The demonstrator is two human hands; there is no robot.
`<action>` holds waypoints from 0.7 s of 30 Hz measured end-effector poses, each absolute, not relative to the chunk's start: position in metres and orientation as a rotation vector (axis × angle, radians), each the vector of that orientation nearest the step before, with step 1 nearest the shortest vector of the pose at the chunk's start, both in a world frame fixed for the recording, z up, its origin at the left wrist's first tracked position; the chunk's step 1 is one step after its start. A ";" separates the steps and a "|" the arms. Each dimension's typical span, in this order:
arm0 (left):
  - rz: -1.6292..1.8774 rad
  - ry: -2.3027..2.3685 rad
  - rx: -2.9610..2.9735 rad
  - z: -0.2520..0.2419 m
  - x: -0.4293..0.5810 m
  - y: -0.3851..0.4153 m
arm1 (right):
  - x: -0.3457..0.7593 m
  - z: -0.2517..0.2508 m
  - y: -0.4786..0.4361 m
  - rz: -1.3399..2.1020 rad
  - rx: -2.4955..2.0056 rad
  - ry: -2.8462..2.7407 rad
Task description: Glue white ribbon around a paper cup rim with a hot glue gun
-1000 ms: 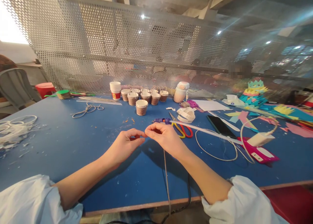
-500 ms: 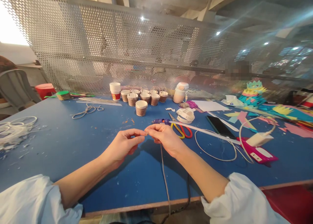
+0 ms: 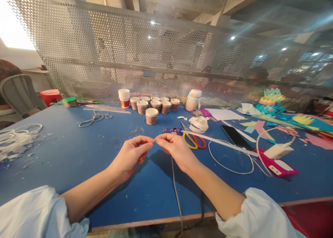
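My left hand [image 3: 134, 154] and my right hand [image 3: 177, 149] meet above the table, thumbs and forefingers pinched closed. Between their fingertips shows a short bit of a thin brownish strand [image 3: 154, 141]; the rest is hidden by the fingers. Below my right hand a grey cord [image 3: 175, 189] runs down over the table's front edge; whether it joins the strand cannot be seen. Just beyond my right hand lie a purple glue gun [image 3: 173, 130] with a long clear glue stick and scissors [image 3: 194, 141] with yellow and red handles. A brown-wrapped paper cup [image 3: 151, 116] stands ahead of both hands.
Several wrapped cups [image 3: 142, 107] and a cup stack [image 3: 124, 98] line the back. Rightward are a ribbon roll [image 3: 199, 124], a phone [image 3: 235, 136], a pink power strip [image 3: 279, 165] and paper scraps. Looped cord [image 3: 95, 118] and white strands [image 3: 18, 139] lie left.
The view has shifted slightly. Both hands stay pinched near each other, with their fingertips a little farther apart and the strand showing between them.
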State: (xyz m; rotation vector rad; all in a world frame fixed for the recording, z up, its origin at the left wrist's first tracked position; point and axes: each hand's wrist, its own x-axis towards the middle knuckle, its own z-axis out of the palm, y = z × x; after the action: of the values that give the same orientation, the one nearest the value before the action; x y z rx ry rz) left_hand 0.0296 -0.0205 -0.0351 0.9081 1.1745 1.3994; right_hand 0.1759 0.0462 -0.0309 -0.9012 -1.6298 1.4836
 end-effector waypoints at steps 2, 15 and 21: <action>1.407 1.184 0.909 -0.036 0.029 -0.021 | 0.177 -0.031 0.047 1.483 -0.896 -1.631; 1.420 1.200 0.925 -0.037 0.028 -0.021 | 0.179 -0.030 0.048 1.393 -0.893 -1.653; 1.449 1.179 0.888 -0.035 0.030 -0.021 | 0.178 -0.033 0.047 1.394 -0.855 -1.668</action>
State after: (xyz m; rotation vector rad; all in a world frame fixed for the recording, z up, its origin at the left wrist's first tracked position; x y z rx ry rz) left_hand 0.0299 -0.0207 -0.0354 0.8878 1.1793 1.4488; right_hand 0.1781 0.0465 -0.0326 -0.8548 -1.6676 1.3936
